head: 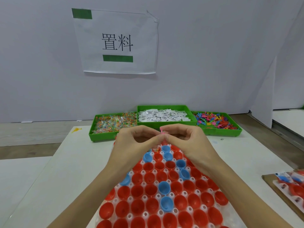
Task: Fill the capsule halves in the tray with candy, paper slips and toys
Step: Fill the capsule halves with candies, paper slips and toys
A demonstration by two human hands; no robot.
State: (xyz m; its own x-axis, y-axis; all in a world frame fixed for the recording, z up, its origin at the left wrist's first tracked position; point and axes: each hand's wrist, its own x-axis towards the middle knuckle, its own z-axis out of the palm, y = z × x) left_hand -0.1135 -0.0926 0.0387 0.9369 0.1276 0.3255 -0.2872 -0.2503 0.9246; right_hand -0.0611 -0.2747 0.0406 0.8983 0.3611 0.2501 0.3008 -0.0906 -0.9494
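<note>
A clear plastic tray (144,214) in front of me holds several red capsule halves (138,191) and a few blue capsule halves (164,187), all open side up. My left hand (133,142) and my right hand (185,142) meet above the tray's far end, fingertips pinched together on a small pink toy (162,131). Behind them stand three green bins: candy (113,124) at the left, paper slips (162,115) in the middle, coloured toys (215,120) at the right.
A white wall with a printed paper sign (117,41) rises right behind the bins. A yellow toy (76,129) lies loose on the table's far left. At the right edge a cardboard sheet (279,190) carries another tray of capsules (294,183).
</note>
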